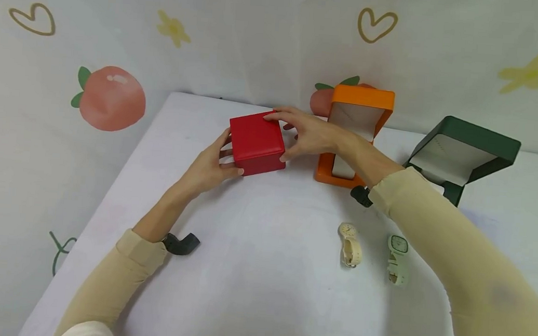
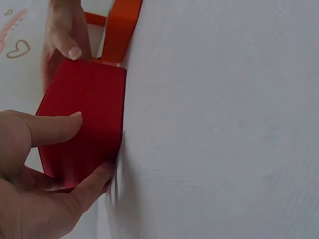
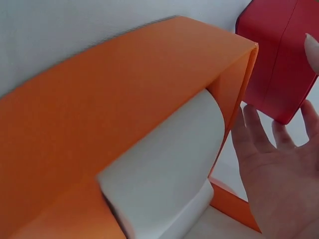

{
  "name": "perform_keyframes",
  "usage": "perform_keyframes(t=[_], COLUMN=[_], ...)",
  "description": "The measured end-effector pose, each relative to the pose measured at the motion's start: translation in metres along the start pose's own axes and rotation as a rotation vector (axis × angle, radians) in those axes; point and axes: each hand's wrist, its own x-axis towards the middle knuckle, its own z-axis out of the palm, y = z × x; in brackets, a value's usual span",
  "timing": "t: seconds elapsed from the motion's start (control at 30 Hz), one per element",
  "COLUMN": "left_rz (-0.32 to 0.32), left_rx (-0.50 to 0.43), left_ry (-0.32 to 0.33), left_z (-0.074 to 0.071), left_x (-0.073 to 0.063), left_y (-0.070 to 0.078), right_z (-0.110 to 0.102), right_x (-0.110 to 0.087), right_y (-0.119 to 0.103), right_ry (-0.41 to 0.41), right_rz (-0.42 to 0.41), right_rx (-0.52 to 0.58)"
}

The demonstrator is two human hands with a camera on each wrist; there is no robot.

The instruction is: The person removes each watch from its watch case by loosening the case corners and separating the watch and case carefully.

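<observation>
Left hand [image 1: 210, 166] grips red box [image 1: 261, 166]; right hand [image 1: 312, 133], wide, flanks its right side. Apparent step: steadying; next move likely requires gripping lid [image 1: 255, 135].

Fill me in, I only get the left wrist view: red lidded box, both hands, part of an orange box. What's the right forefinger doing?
Observer: The head view shows the right hand with its forefinger reaching over the top of the red lidded box; contact is hard to confirm.
Operator: Any other boxes around?
Observer: Yes, a dark green hinged box, lid raised, right of the orange hinged box in the head view.
Operator: Anything smaller on the table?
Observer: Two watches: a cream round-dial watch and a pale green square-dial watch.
</observation>
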Motion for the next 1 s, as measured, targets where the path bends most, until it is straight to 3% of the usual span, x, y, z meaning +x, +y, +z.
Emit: perform_keyframes(t=[0.33, 0.77, 1.0], left_rz=[0.006, 0.030, -0.002], left_rx=[-0.001, -0.214, -0.254], left_ry=[0.003, 0.006, 0.017], left_z=[-0.002, 0.002, 0.004], left_x=[-0.005, -0.006, -0.007], left_y=[-0.011, -0.021, -0.020], right_z=[0.011, 0.015, 0.014], right_x=[0.006, 0.009, 0.010], right_y=[0.004, 0.008, 0.010], right_ry=[0.007, 0.029, 0.034], right_rz=[-0.001, -0.009, 0.011], right_rx=[0.047, 0.167, 0.183])
